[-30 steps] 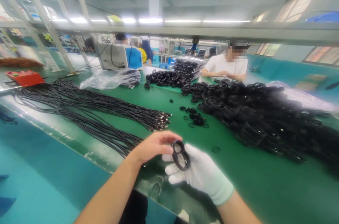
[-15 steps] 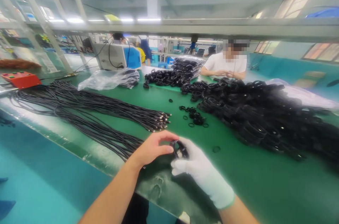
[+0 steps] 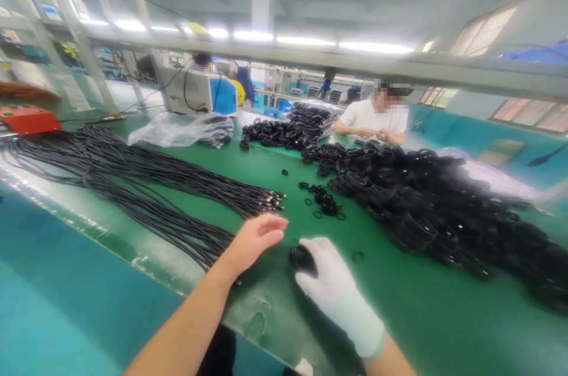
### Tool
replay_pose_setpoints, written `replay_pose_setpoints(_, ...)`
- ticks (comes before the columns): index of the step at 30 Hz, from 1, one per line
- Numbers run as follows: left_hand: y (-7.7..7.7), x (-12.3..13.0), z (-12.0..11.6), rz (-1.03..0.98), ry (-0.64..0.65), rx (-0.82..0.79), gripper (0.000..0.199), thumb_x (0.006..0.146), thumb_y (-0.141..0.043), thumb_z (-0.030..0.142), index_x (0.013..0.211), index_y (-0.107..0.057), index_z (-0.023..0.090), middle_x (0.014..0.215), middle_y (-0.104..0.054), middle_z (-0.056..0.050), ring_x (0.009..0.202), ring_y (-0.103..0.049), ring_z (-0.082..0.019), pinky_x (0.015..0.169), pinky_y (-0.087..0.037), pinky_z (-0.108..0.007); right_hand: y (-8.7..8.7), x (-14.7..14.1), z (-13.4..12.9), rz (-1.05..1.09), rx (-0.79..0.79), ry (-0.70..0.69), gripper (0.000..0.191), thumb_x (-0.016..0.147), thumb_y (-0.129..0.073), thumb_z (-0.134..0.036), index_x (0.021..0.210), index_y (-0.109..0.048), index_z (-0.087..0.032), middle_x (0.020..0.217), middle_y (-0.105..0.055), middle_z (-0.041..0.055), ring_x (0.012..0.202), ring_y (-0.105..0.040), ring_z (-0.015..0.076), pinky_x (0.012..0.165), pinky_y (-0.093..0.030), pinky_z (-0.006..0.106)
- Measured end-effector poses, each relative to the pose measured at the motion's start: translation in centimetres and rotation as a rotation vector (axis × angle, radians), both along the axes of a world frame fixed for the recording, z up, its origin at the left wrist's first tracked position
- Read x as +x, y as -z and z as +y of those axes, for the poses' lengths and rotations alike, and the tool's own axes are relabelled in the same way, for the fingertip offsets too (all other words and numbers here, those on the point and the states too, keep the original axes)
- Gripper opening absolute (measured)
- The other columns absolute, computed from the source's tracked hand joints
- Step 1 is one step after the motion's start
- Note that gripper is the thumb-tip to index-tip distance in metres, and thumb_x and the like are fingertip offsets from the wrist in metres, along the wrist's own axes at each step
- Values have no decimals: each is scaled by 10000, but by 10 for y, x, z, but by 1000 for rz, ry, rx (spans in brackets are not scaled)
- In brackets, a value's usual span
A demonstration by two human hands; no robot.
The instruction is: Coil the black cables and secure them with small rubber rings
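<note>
My right hand, in a white glove, grips a dark ring-shaped black coil low over the green table. The fingers and thumb close around its right side, and blur hides its detail. Bare and empty, my left hand hovers just left of the coil, thumb and fingers apart. Beyond that hand lie the metal-tipped ends of long black cables, spread in two bundles across the table. Several small black rings lie loosely clustered behind the coil, and a thin single ring rests right of the glove.
A large heap of black coils covers the right side. Farther back are a smaller black pile, a clear plastic bag and a grey-blue machine. A red control box stands far left. A person sits opposite.
My left hand has let go of the black coil and drawn slightly left. My right hand has turned and lowered the coil towards the table. The view has shifted slightly.
</note>
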State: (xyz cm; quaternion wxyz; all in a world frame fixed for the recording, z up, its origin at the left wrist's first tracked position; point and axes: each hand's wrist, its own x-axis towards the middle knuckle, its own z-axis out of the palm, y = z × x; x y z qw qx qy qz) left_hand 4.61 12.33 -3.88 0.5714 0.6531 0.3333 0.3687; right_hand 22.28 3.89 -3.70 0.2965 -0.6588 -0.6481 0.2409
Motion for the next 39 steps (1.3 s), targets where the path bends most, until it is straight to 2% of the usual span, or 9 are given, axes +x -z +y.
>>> replay_pose_setpoints(4,0,-4,0,14,-24,-6,283,776,-619,294,1019,-646,152,1061,-673,-81,920,-638,-206,901,-474,-366,-4,23,-2,-51,-147,-110,709,669,-574,-184,1359,-411,-163,1266,-529,131,1171,-461,308,1019,-321,460)
replay_pose_setpoints(8,-1,-3,-1,58,-39,-1,273,790,-599,325,993,-648,149,1002,-684,-71,883,-644,-200,860,-492,-353,-8,38,-2,161,-189,84,569,839,-425,-337,1381,-368,-173,1299,-528,107,1165,-500,238,1015,-350,405)
replay_pose_setpoints(14,0,-2,-1,75,-4,-34,264,790,-597,323,983,-646,150,1000,-683,-69,901,-641,-204,839,-499,-339,7,17,0,-219,-75,-65,739,630,-648,-199,1339,-443,-208,1245,-539,108,1144,-436,326,985,-323,477)
replay_pose_setpoints(20,-3,-6,-3,76,-7,-46,243,800,-587,332,972,-645,170,975,-688,-53,870,-648,-191,812,-493,-307,3,10,-6,-126,144,-79,756,701,-531,-96,1386,-327,-344,1244,-521,23,1151,-433,243,995,-342,406)
replay_pose_setpoints(23,-4,-7,-1,113,-25,-32,236,803,-565,336,954,-647,174,913,-691,-40,805,-645,-177,775,-493,-288,-3,18,-3,-101,93,22,720,705,-557,-141,1373,-357,-318,1263,-513,28,1162,-446,239,1018,-333,397)
replay_pose_setpoints(26,-3,-7,0,186,-35,-7,248,809,-540,359,941,-650,180,866,-687,-28,782,-633,-178,753,-488,-278,-13,46,17,-139,-8,214,704,718,-595,-246,1378,-353,-263,1209,-553,53,1087,-521,230,956,-400,372)
replay_pose_setpoints(31,-1,-5,2,264,-29,70,266,818,-513,398,921,-658,201,880,-675,-13,806,-615,-189,772,-475,-275,-47,126,71,-441,82,511,660,787,-557,-298,1388,-328,-154,1200,-578,112,1149,-473,276,980,-349,403)
replay_pose_setpoints(35,1,-3,2,329,-64,134,247,811,-513,395,880,-670,218,879,-687,-10,848,-615,-211,794,-468,-284,-69,163,115,-553,71,596,602,812,-590,-293,1357,-370,-168,1230,-545,143,1199,-414,324,995,-313,484)
replay_pose_setpoints(39,4,-3,1,369,-99,177,233,816,-507,388,859,-675,232,881,-695,-5,852,-618,-214,768,-463,-273,-77,174,150,-569,11,600,374,877,-546,-335,1210,-497,-171,1221,-523,96,1068,-536,240,895,-446,465)
